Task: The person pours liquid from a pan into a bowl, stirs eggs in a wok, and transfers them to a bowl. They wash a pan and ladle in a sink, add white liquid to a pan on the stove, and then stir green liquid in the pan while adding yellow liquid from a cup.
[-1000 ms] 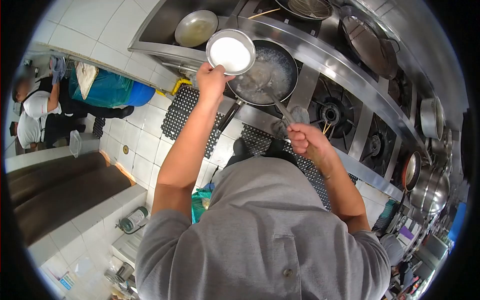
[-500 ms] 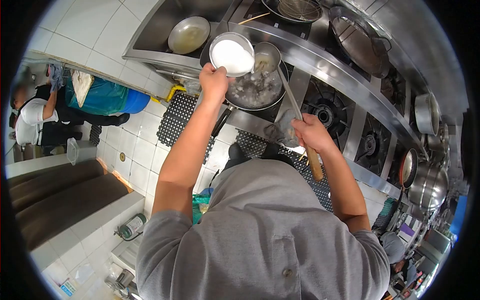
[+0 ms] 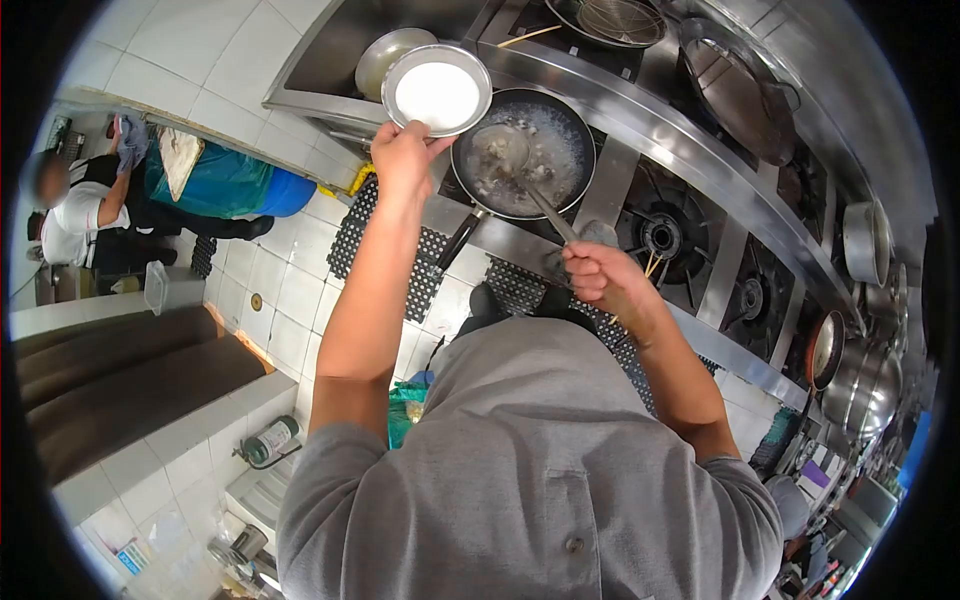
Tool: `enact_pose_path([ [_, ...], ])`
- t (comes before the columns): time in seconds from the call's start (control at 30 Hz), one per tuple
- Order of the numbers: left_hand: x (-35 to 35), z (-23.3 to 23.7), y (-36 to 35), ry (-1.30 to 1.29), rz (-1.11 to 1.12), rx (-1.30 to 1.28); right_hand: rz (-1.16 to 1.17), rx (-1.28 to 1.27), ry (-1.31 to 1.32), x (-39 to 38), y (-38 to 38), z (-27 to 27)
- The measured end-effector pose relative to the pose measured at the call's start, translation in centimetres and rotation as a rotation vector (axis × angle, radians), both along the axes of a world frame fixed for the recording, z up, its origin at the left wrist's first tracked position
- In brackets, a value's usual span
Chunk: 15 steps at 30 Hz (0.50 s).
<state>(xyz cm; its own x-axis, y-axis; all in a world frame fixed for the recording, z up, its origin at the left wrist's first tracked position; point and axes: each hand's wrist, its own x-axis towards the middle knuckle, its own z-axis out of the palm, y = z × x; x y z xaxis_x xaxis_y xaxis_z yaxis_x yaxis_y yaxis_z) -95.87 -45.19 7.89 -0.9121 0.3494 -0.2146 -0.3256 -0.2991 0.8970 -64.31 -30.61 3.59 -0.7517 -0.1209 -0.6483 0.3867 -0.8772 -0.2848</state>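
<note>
My left hand (image 3: 405, 165) grips the near rim of a metal bowl (image 3: 437, 90) with white liquid in it, held level to the left of the frying pan. My right hand (image 3: 605, 275) is closed around the handle of a ladle (image 3: 545, 208). The ladle's head dips into the dark frying pan (image 3: 583, 178), among bubbling liquid and pale pieces. On the stove, the pan's black handle (image 3: 460, 242) points toward me, below my left wrist. A grey cloth (image 3: 598, 233) lies partly hidden behind my right hand.
Bare burners (image 3: 662, 235) lie right of the pan. Behind the bowl sits another metal bowl (image 3: 385, 55). A wok (image 3: 735, 95) and a wire strainer (image 3: 620, 18) rest at the back. Pots (image 3: 865, 243) stand far right. At left is another person (image 3: 85, 215).
The bowl has moved left, away from above the pan, and is now level rather than tipped. The ladle has gone from beside the bowl down into the pan's liquid.
</note>
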Motion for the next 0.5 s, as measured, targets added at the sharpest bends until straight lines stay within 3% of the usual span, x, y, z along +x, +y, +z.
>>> enact_pose_path([
  [0.1, 0.0, -0.1, -1.7, -0.029, 0.012, 0.008, 0.029, -0.07, 0.027, 0.5, 0.4, 1.4],
  [0.23, 0.4, -0.6, -4.1, -0.076, 0.021, 0.016, 0.09, 0.482, -0.138, 0.7, -1.0, 7.7],
  [0.5, 1.6, -1.6, -9.0, -0.155, 0.026, 0.039, 0.127, 0.929, -0.195, 1.4, 0.1, 7.0],
])
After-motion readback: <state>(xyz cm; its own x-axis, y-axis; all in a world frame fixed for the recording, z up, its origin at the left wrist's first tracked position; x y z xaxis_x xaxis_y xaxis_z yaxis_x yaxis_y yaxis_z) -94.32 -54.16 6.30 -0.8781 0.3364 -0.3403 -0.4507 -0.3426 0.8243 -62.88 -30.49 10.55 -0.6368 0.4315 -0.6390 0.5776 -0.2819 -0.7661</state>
